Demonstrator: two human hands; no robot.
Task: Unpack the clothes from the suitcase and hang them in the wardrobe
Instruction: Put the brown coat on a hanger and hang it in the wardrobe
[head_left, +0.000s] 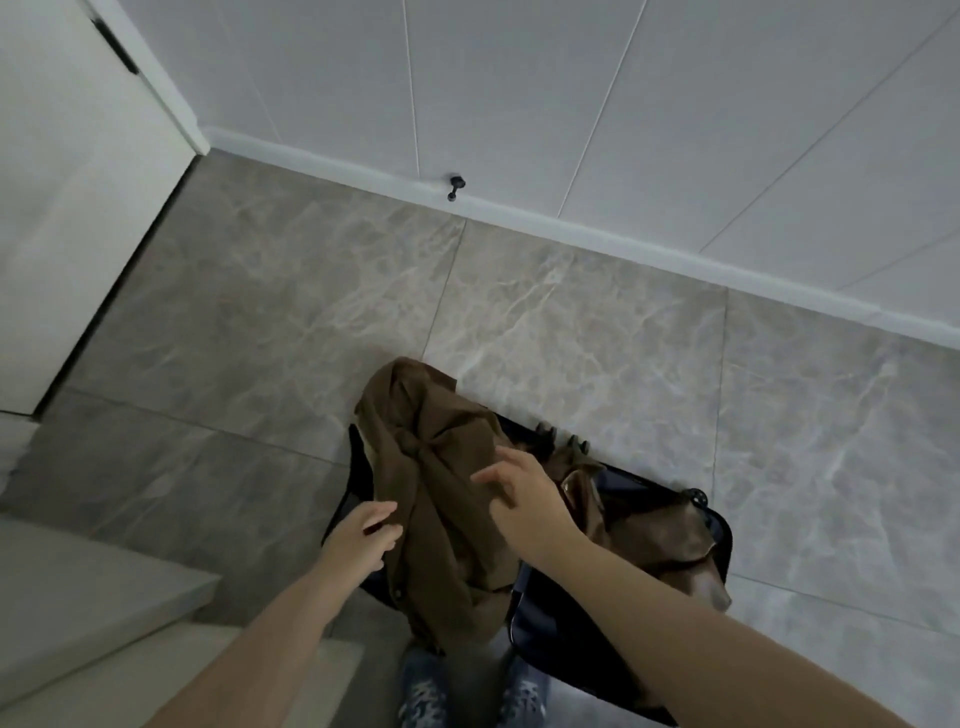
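Near the camera, the left hand (366, 538) and right hand (524, 493) pinch a brown shirt (447, 493) above the open suitcase (582, 634); hanging evidently remains, and another brown garment (660, 535) lies inside.

The floor (311, 291) beyond the suitcase (597, 639) is wide and bare up to the wall (571, 104), so there is lots of room to reach forward and to both sides. A small black door stop (455, 188) sticks out low on the wall. A white door (67, 182) stands on the far left. A pale step (78, 597) blocks the way at the lower left. The brown shirt (447, 499) is bunched up over the suitcase and fills the space between the two hands (363, 538), with more brown cloth (654, 535) heaped on the right.
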